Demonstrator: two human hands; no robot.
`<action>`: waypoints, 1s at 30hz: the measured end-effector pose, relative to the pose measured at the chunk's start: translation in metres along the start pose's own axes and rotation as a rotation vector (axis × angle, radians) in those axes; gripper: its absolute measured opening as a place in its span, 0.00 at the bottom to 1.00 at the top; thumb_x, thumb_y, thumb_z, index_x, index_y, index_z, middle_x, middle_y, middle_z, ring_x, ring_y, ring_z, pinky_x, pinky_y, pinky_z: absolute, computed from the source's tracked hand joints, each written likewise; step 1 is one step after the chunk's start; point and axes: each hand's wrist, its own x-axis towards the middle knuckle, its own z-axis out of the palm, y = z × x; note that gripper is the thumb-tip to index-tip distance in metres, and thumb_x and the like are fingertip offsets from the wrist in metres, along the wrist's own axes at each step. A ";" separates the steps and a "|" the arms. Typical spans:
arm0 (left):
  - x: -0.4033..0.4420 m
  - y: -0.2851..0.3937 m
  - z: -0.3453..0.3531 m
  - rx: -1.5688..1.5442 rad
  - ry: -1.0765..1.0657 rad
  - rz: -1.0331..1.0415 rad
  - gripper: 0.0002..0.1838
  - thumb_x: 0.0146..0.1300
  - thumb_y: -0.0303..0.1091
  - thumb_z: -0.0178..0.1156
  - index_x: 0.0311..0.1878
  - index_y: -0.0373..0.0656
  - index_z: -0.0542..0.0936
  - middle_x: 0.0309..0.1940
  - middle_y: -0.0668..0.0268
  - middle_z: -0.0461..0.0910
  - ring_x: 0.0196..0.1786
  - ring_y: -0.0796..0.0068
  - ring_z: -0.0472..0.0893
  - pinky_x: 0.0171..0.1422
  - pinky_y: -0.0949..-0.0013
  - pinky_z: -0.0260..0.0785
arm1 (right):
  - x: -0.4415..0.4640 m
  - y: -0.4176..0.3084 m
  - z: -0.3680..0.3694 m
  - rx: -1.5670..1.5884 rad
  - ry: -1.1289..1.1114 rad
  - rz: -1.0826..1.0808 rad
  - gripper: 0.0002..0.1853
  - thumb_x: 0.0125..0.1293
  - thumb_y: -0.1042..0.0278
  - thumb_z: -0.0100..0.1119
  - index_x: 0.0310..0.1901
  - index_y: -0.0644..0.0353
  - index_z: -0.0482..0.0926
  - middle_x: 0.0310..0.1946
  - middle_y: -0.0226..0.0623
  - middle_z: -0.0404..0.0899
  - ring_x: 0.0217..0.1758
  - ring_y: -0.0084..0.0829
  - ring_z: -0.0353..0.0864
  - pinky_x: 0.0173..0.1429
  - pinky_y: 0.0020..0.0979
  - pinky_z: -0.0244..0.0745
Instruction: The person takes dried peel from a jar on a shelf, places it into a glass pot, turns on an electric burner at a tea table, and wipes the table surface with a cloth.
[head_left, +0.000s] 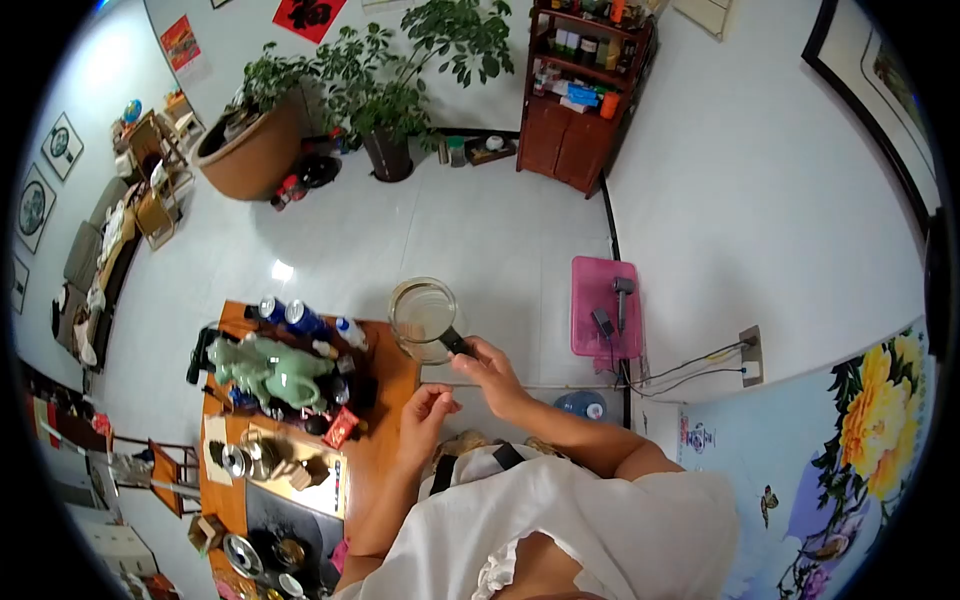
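My right hand (490, 375) grips the black handle of a clear glass jug (422, 312), which I hold out in front of me beyond the right edge of the wooden table. The jug's round rim faces up toward me, and I see no liquid for certain in it. My left hand (428, 415) hovers lower, beside the table edge, apart from the jug. Its fingers are curled together, and anything between them is hidden.
On the wooden table (395, 365) stand a green animal figurine (270, 370), blue cans (300, 318), a red packet (341, 427), a metal pot (258, 455) and a dark tray (290, 515). A pink bin (605, 275) with cables and a water bottle (582, 405) stand on the floor at right.
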 end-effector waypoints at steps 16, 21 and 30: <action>0.289 0.092 0.043 0.094 -0.097 0.137 0.07 0.71 0.32 0.62 0.38 0.40 0.77 0.27 0.70 0.75 0.36 0.77 0.80 0.47 0.69 0.75 | 0.131 -0.091 -0.148 0.061 0.521 -0.355 0.15 0.75 0.58 0.55 0.45 0.64 0.80 0.33 0.27 0.75 0.41 0.20 0.71 0.52 0.26 0.63; 0.379 0.093 0.096 0.068 -0.140 0.119 0.09 0.72 0.32 0.61 0.50 0.39 0.78 0.31 0.70 0.77 0.39 0.76 0.81 0.49 0.69 0.75 | 0.182 -0.138 -0.228 -0.007 0.632 -0.437 0.17 0.74 0.57 0.55 0.43 0.65 0.80 0.32 0.27 0.75 0.40 0.20 0.71 0.51 0.25 0.62; 0.616 0.106 0.200 0.197 -0.145 0.223 0.13 0.74 0.36 0.58 0.53 0.37 0.78 0.36 0.68 0.81 0.41 0.77 0.80 0.51 0.71 0.71 | 0.345 -0.232 -0.377 0.025 0.685 -0.459 0.13 0.76 0.58 0.53 0.41 0.61 0.78 0.33 0.26 0.74 0.39 0.19 0.68 0.48 0.23 0.60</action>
